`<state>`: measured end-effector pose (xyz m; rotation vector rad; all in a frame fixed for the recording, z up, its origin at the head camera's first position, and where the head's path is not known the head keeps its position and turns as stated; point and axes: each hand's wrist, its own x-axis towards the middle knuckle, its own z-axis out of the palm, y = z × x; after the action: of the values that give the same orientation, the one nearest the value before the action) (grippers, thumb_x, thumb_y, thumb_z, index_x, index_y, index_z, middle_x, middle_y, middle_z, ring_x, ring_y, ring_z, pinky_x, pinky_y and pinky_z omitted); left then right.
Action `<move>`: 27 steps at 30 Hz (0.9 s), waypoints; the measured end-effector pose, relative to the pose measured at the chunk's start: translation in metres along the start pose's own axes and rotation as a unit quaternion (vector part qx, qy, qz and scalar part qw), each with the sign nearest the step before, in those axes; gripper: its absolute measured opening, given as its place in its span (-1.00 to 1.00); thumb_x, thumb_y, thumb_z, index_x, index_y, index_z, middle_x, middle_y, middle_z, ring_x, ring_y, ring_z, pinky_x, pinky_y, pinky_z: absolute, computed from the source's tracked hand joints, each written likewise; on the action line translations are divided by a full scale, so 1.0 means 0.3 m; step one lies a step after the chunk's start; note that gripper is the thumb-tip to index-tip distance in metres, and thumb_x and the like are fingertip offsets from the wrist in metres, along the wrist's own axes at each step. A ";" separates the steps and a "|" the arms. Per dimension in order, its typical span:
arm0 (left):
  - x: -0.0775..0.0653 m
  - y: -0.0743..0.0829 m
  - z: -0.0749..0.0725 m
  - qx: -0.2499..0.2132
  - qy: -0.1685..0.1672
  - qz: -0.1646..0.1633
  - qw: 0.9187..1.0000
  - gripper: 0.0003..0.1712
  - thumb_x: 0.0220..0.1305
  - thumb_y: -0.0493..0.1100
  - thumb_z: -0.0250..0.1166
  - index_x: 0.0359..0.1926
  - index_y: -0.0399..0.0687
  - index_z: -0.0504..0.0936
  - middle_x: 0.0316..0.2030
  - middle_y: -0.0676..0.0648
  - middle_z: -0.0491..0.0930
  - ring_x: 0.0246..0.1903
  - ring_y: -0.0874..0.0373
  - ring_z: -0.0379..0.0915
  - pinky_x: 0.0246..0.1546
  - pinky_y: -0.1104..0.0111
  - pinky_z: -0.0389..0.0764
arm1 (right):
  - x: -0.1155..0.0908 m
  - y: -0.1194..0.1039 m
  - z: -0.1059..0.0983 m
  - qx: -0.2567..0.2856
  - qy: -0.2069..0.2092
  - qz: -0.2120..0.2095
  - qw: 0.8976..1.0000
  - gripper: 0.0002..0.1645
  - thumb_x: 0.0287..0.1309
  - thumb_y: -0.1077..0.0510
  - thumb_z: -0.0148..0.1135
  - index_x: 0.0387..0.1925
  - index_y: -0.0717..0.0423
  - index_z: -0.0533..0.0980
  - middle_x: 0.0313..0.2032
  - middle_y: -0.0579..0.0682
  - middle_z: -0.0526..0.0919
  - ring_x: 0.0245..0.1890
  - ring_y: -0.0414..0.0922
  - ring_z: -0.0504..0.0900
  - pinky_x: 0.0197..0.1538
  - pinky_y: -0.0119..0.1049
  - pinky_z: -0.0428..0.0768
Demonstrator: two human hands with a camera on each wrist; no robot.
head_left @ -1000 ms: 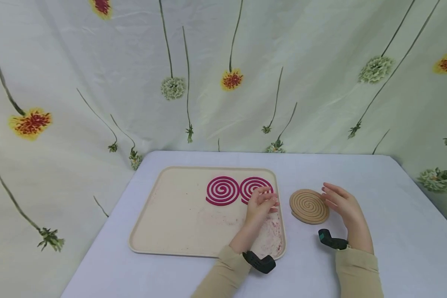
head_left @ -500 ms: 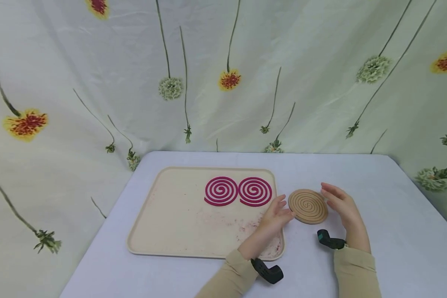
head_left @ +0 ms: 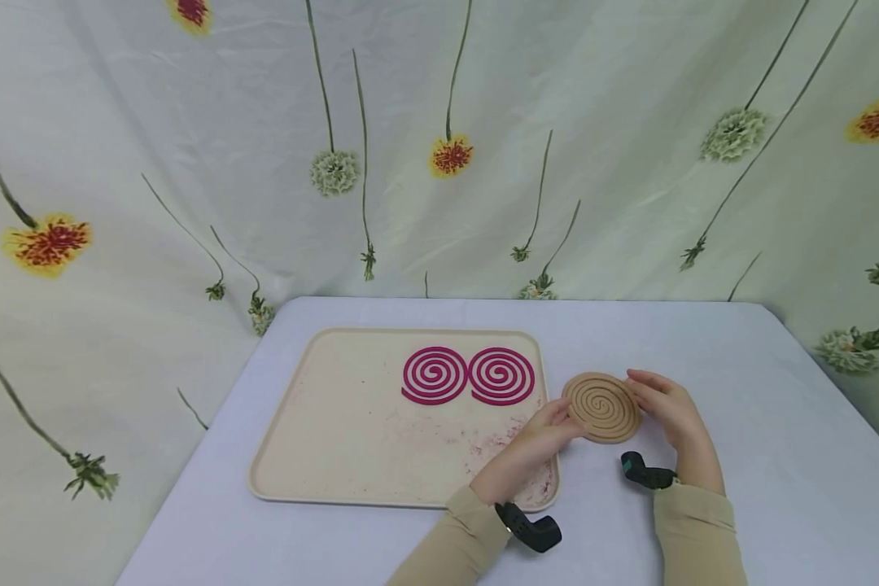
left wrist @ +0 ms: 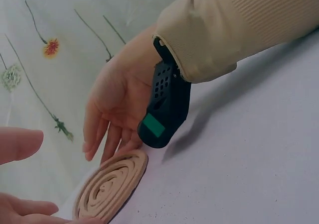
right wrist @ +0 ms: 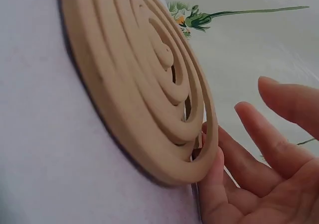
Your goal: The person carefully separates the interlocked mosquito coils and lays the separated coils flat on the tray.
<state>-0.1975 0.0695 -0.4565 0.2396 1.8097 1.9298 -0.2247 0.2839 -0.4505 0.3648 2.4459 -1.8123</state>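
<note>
A flat tan mosquito coil (head_left: 601,407) lies on the white-covered table, right of the tray. At its left rim my left hand (head_left: 529,448) touches it with fingertips, fingers loosely extended. My right hand (head_left: 672,415) is against the opposite rim, fingers fairly straight; in the right wrist view its fingertips (right wrist: 214,171) meet the edge and the thumb side stands off it. Narrow gaps show between some turns of the tan coil there. Two magenta spiral coils (head_left: 435,376) lie side by side on the tray, apart from both hands.
The cream tray (head_left: 322,456) has a low rim and reddish crumbs near its right side; my left forearm crosses its lower right corner. Behind the table (head_left: 747,334) hangs a flower-print cloth (head_left: 615,98). Each wrist wears a black camera (head_left: 531,529).
My left hand has moved right from above the right magenta coil to the tan coil's left rim. My right hand has shifted slightly left and down; the tan coil has shifted slightly left.
</note>
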 end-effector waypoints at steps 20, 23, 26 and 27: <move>-0.007 0.000 0.004 -0.026 -0.009 0.002 1.000 -0.30 0.27 -0.16 0.21 0.35 -0.30 0.16 0.31 -0.18 0.22 0.31 0.01 0.13 0.28 0.23 0.21 | -0.007 -0.003 -0.028 0.091 -0.009 0.024 0.996 -0.25 0.16 0.12 0.27 0.27 0.42 0.23 -0.12 -0.16 0.58 -0.30 -0.52 0.51 -0.19 -0.59 0.52; -0.003 -0.006 0.001 -0.028 0.004 0.018 0.999 -0.35 0.27 -0.21 0.20 0.31 -0.32 0.21 0.27 -0.22 0.28 0.27 -0.02 0.21 0.23 0.22 0.29 | -0.009 -0.005 -0.027 0.078 -0.019 0.009 0.997 -0.25 0.17 0.10 0.26 0.27 0.42 0.24 -0.13 -0.17 0.58 -0.29 -0.47 0.54 -0.19 -0.53 0.55; 0.005 -0.014 -0.007 -0.045 0.040 0.039 0.997 -0.45 0.25 -0.28 0.19 0.24 -0.35 0.30 0.22 -0.25 0.35 0.17 -0.04 0.34 0.11 0.23 0.44 | -0.018 -0.021 -0.027 0.089 -0.024 -0.013 0.996 -0.26 0.17 0.09 0.27 0.25 0.42 0.26 -0.22 -0.27 0.60 -0.28 -0.43 0.57 -0.20 -0.49 0.57; 0.007 -0.016 -0.012 -0.048 0.055 0.047 0.996 -0.48 0.25 -0.31 0.18 0.22 -0.36 0.33 0.19 -0.26 0.38 0.13 -0.04 0.39 0.05 0.24 0.49 | -0.021 -0.027 -0.028 0.096 -0.024 -0.021 0.995 -0.27 0.17 0.08 0.27 0.25 0.41 0.27 -0.25 -0.30 0.60 -0.28 -0.42 0.58 -0.21 -0.49 0.58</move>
<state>-0.1999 0.0673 -0.4621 0.1930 1.7969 2.1290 -0.2198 0.2886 -0.4390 0.2797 2.2697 -2.0554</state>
